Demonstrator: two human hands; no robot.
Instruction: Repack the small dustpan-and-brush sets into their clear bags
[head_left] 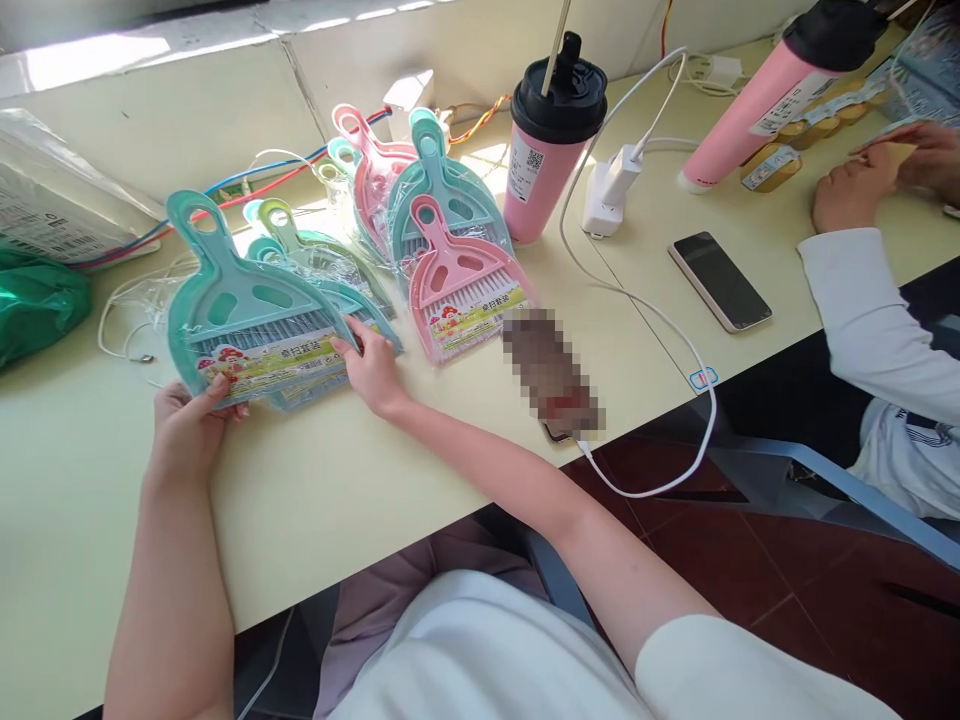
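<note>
A teal dustpan and brush set [255,300] in clear wrap, with a printed label, is held at the left of the table. My left hand [191,420] grips its lower left corner, thumb on the label. At its right edge, my right hand [371,368] pinches the wrap with thumb and fingers. Behind it lie a green set [289,225] and more teal ones, partly hidden. To the right, a pink set [461,285] lies in front of a larger teal set [442,190], with another pink set [371,170] behind.
Two pink tumblers [544,160] [772,110], a white charger [611,195], a cable, a black phone [720,280] and a blurred phone [555,375] lie rightward. A green bag [41,300] is far left. Another person's hand [855,190] is at right.
</note>
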